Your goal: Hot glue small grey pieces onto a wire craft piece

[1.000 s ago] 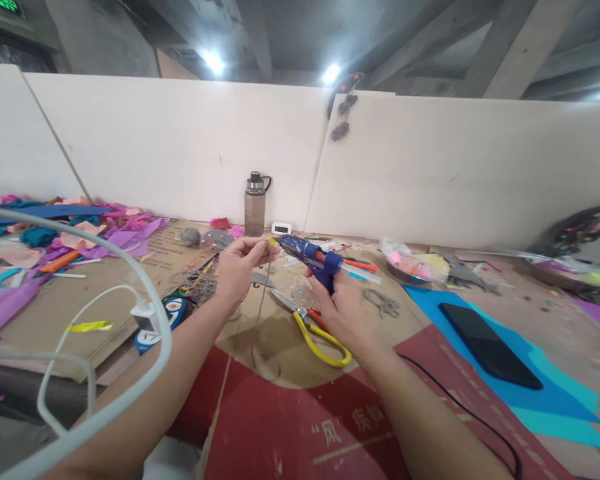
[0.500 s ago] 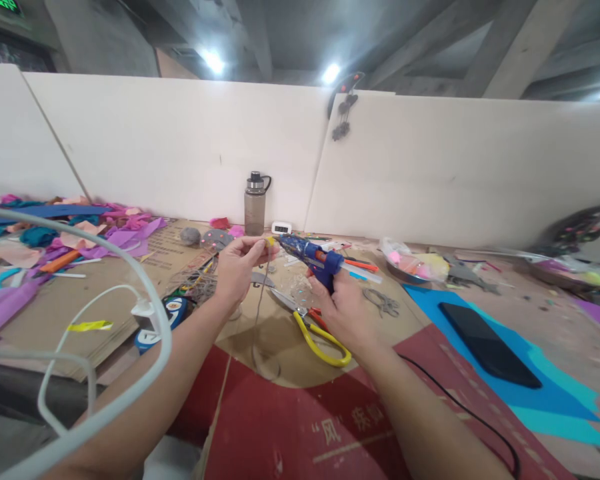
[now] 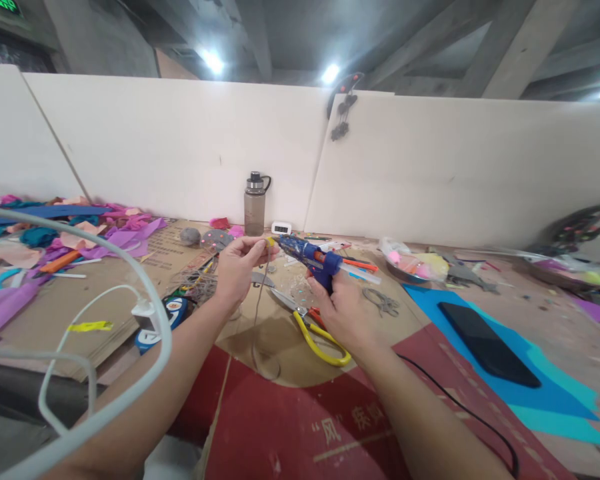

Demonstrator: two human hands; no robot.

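Observation:
My left hand (image 3: 237, 267) is raised above the table, fingers pinched on a thin grey wire (image 3: 260, 300) with a small yellow piece (image 3: 271, 243) at its top; the wire hangs down to the cardboard. My right hand (image 3: 347, 310) grips a blue hot glue gun (image 3: 313, 259) by its handle. The gun's nozzle points left and sits right at the yellow piece. Yellow-handled scissors (image 3: 313, 330) lie on the cardboard below and between both hands.
A grey water bottle (image 3: 255, 203) stands by the white partition. A black phone (image 3: 487, 343) lies on blue felt (image 3: 555, 393) at right. Coloured felt scraps (image 3: 80, 233) pile up at left. White cables (image 3: 130, 313) loop in the left foreground. A bowl of bits (image 3: 417, 267) sits behind.
The glue gun's nozzle has edged slightly closer to the yellow piece; otherwise both hands hold still.

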